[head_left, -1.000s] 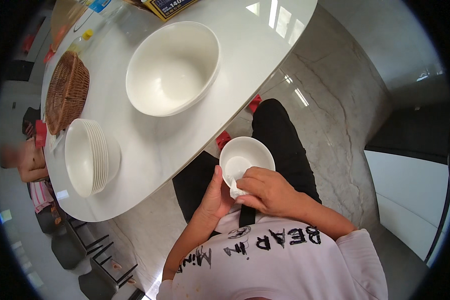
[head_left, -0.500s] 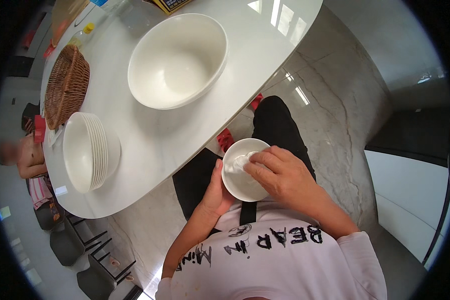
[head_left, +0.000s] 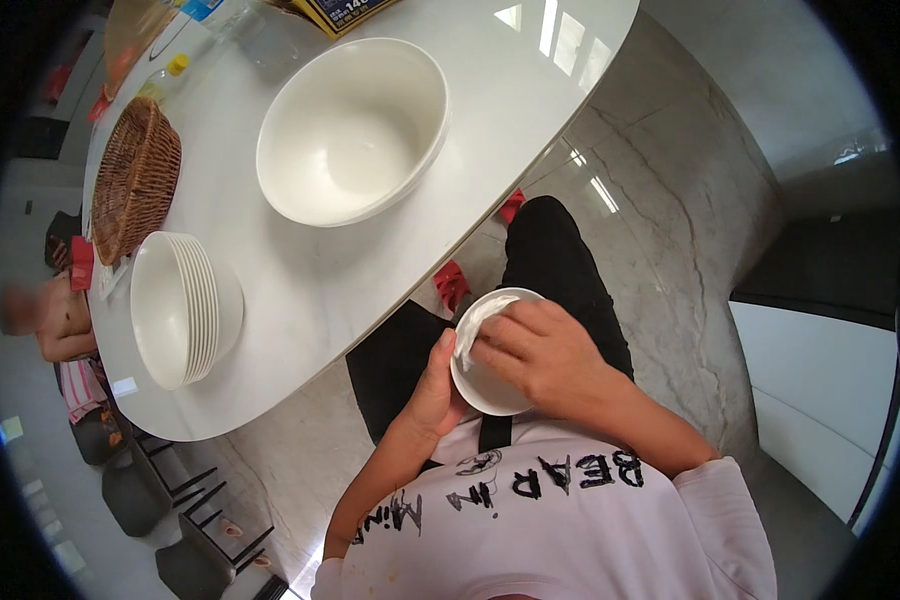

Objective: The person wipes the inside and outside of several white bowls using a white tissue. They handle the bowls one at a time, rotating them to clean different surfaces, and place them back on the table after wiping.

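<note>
Over my lap, my left hand [head_left: 436, 392] is closed on the left side of a small white bowl [head_left: 488, 390], thumb up along the rim. The bowl is tilted, its opening facing up toward me. My right hand [head_left: 550, 352] reaches into it from the right, with bent fingers pressing a crumpled white tissue [head_left: 477, 325] against the inner wall at the upper left. The tissue could also be a thin cloth; my fingers hide part of it. The lower inside of the bowl is partly covered by my right hand.
On the white table [head_left: 300, 290] stand a large white bowl [head_left: 355, 135], a stack of white bowls [head_left: 185, 310], a brown wicker basket [head_left: 135, 185] and a yellow-capped bottle [head_left: 165, 78]. Dark chairs [head_left: 135, 495] stand lower left. A person [head_left: 62, 320] is at the far left.
My right hand has pushed the tissue from the middle of the small bowl to its upper left wall. The bowl has shifted slightly down and right, with my left hand still on it.
</note>
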The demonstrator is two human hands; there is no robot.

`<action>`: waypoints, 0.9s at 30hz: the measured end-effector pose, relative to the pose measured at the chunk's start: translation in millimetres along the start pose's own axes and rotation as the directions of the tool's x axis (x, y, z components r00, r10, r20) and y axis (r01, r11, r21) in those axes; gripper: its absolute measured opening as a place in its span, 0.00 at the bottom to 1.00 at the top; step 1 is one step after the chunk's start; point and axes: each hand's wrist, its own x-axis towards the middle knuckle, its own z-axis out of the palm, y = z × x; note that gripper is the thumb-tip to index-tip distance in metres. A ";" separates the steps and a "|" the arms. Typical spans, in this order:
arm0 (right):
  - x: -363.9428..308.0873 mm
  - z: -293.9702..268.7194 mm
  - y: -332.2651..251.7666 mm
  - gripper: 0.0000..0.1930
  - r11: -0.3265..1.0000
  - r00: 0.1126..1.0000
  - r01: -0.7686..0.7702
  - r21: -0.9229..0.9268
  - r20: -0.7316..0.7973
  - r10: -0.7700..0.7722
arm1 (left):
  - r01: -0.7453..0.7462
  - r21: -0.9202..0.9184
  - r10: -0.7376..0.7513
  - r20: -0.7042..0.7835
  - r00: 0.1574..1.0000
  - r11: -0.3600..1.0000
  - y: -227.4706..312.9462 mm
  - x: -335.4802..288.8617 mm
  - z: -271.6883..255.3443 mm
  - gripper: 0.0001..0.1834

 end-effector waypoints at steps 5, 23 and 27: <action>-13.8 12.5 3.9 0.12 0.990 0.989 -0.104 -0.094 0.096 0.113 | -0.052 0.122 0.059 -0.051 0.997 0.991 -2.5 2.6 2.9 0.38; -18.4 -8.2 -1.1 0.08 0.958 0.962 -0.185 0.220 0.240 0.131 | -0.075 -0.005 0.075 -0.075 0.994 0.997 -2.6 2.7 -0.4 0.39; -18.2 15.6 -9.1 0.08 0.903 0.959 -0.243 0.354 0.226 0.170 | -0.019 0.036 0.021 -0.069 0.997 0.999 -7.7 4.5 -4.8 0.39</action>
